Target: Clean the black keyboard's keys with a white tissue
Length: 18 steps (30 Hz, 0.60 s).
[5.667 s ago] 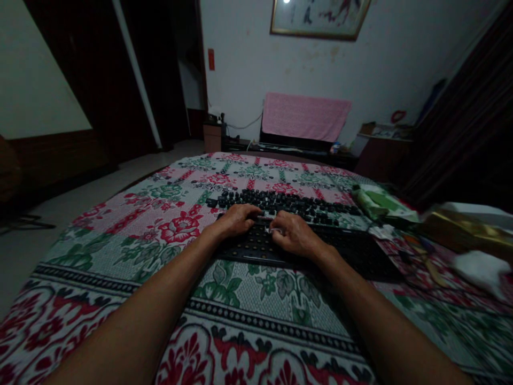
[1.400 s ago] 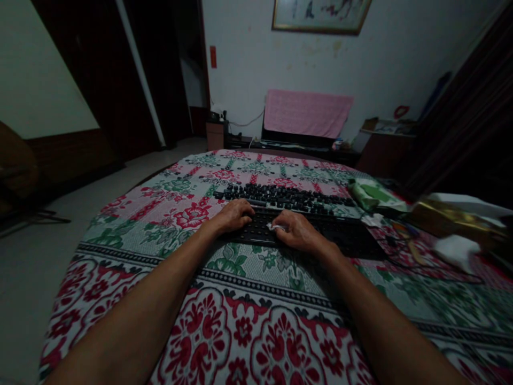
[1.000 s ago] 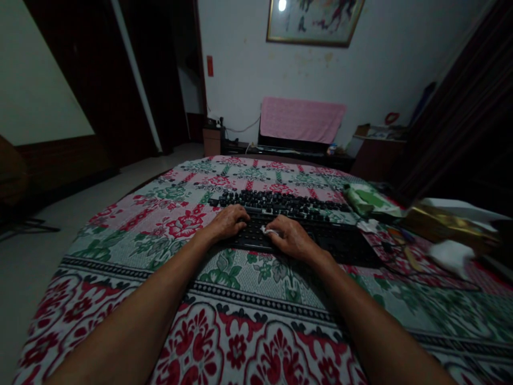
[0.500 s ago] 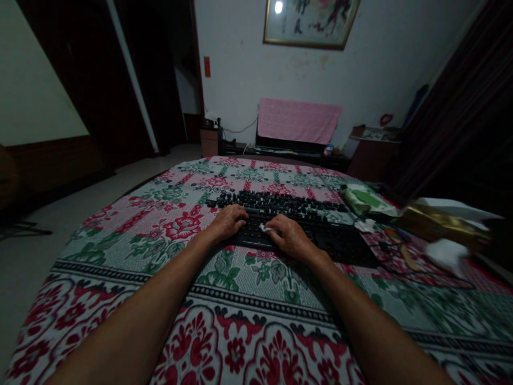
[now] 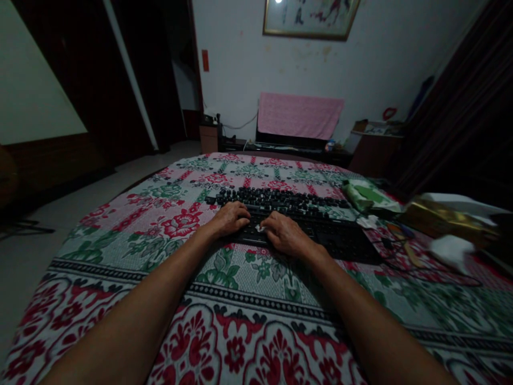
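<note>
A black keyboard lies on the patterned tablecloth, its left part apparently stripped of keycaps. My left hand is curled over the keyboard's left end and grips it. Pinched in the fingers of my right hand is a small wad of white tissue, pressed against the keyboard's key area. Many loose black keycaps are spread in a long band just behind the keyboard. The undersides of both hands are hidden.
To the right are a green-and-white tissue pack, a crumpled tissue, a gold box and a white crumpled item. A black cable runs beside the keyboard. Beyond the table, a pink towel covers a screen.
My right hand has shifted slightly left with the tissue over the keyboard. The left hand keeps its hold. The whole view has tilted down slightly.
</note>
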Motion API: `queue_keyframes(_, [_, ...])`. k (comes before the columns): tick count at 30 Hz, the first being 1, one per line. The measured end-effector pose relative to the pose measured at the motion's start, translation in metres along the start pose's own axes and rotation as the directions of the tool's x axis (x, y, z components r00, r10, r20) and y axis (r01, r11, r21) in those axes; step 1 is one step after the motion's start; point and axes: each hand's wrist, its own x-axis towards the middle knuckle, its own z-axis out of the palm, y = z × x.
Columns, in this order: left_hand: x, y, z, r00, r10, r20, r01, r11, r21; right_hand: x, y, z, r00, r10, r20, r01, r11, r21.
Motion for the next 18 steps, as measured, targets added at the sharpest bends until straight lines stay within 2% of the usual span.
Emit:
queue_keyframes(5, [0.003, 0.005, 0.002, 0.998, -0.066, -0.012, 0.066, 0.998, 0.015, -0.002, -0.001, 0.004, 0.998, 0.03, -0.054, -0.03, 1.0, 0.004])
queue_keyframes(11, [0.003, 0.015, 0.004, 0.995, -0.095, -0.017, 0.096, 0.992, 0.078, -0.002, -0.002, 0.003, 0.998, 0.039, -0.048, -0.038, 0.999, 0.015])
queue_keyframes(18, [0.004, 0.016, 0.007, 0.991, -0.127, -0.049, 0.129, 0.991, 0.046, -0.001, 0.001, 0.004, 0.998, 0.031, -0.063, -0.03, 0.999, 0.022])
